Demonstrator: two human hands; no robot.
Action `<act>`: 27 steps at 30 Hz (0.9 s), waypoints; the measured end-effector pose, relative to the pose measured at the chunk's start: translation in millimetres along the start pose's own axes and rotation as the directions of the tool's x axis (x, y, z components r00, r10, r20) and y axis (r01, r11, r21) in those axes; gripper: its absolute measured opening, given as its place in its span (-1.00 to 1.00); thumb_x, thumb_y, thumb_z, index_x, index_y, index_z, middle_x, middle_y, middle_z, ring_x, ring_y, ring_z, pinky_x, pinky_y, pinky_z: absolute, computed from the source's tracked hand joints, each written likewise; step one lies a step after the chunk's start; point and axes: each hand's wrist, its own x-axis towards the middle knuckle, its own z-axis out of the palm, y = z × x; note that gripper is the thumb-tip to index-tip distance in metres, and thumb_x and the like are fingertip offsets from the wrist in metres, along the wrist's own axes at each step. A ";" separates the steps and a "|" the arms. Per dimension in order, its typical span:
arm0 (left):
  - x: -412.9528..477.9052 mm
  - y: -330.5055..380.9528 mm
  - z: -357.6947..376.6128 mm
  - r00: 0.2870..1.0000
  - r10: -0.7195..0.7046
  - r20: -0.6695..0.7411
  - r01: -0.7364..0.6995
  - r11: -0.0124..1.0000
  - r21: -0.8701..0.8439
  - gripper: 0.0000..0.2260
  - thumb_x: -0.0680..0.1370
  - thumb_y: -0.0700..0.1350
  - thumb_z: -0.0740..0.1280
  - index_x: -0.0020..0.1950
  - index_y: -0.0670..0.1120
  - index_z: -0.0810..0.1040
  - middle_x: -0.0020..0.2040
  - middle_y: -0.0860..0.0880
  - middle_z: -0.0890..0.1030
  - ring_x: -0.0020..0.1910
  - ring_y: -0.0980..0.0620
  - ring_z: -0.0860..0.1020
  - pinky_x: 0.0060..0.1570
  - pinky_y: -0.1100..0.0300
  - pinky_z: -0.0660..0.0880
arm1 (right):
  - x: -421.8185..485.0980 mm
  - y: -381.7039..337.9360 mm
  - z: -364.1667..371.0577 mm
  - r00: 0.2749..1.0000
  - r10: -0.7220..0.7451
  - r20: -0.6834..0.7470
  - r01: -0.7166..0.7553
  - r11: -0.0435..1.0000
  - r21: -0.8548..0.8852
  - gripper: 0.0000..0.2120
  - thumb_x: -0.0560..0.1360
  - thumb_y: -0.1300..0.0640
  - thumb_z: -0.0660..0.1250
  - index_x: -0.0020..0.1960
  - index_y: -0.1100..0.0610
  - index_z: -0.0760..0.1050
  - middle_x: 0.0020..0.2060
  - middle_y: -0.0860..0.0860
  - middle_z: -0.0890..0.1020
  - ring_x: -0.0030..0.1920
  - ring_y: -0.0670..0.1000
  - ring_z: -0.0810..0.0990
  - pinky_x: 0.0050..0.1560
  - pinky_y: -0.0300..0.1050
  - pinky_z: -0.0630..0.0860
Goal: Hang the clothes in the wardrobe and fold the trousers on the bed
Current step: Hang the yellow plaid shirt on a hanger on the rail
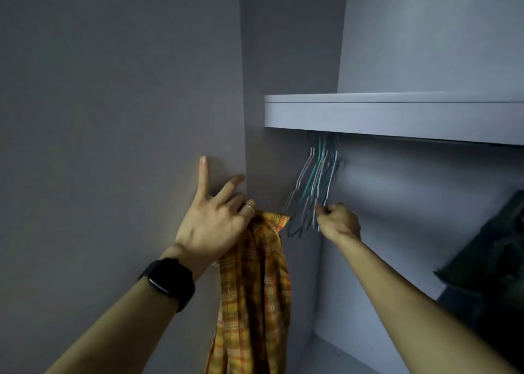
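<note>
An orange and yellow checked shirt [255, 288] hangs down from my left hand [212, 223], whose last fingers curl round its top. The index and middle fingers of that hand lie straight against the wardrobe side panel [122, 118]. Several empty wire hangers [312, 186], white and teal, hang bunched under the grey shelf [397, 112]; the rail is hidden behind the shelf edge. My right hand [337, 220] reaches into the wardrobe and grips the lower part of one hanger in the bunch.
A dark garment [493, 249] hangs at the right edge inside the wardrobe. The grey back wall [411, 203] and the wardrobe floor [334, 356] show behind and below my right arm.
</note>
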 end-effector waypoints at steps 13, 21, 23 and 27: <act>-2.9 -0.6 15.7 0.998 -0.029 0.052 0.024 0.996 0.088 -0.76 0.53 -0.10 0.37 0.16 -0.11 0.67 -0.07 -0.07 0.73 0.35 -0.17 0.50 0.39 -0.54 -0.21 | -16.7 -13.5 -34.7 0.889 -0.131 -0.438 0.106 0.991 -0.081 -0.65 0.62 0.00 0.07 0.17 0.18 0.51 0.09 0.25 0.61 0.01 0.29 0.56 -0.07 -0.01 0.37; -8.2 35.1 10.3 0.925 -0.329 0.188 0.376 0.863 -0.339 -0.79 0.66 0.05 0.18 0.12 0.04 0.59 0.08 0.05 0.66 0.14 -0.03 0.48 0.35 -0.02 0.19 | -98.2 55.6 -72.7 0.895 -0.169 -0.414 0.180 0.984 -0.012 -0.72 0.63 -0.03 0.09 -0.13 0.10 0.42 -0.19 0.15 0.60 -0.23 0.18 0.52 -0.22 0.00 0.46; -1.9 64.1 -8.4 0.857 -0.383 0.344 0.515 0.652 -0.557 -0.79 0.64 0.08 0.22 0.12 0.05 0.60 0.07 -0.02 0.64 0.10 -0.10 0.51 0.14 -0.01 0.37 | -133.1 80.5 -86.6 0.869 -0.199 -0.453 0.232 0.973 0.017 -0.65 0.63 -0.10 0.12 -0.25 0.06 0.35 -0.37 0.02 0.56 -0.28 0.10 0.53 -0.23 0.03 0.49; 3.5 124.1 -25.0 0.730 -0.228 0.644 0.679 0.348 -0.646 -0.78 0.58 0.12 0.31 0.12 0.06 0.64 0.08 -0.04 0.64 0.10 -0.14 0.59 0.05 0.09 0.51 | -201.7 122.6 -97.5 0.863 -0.221 -0.454 0.340 0.920 0.197 -0.52 0.59 -0.13 0.29 -0.38 0.05 0.23 -0.56 -0.11 0.33 -0.49 -0.11 0.31 -0.36 -0.06 0.34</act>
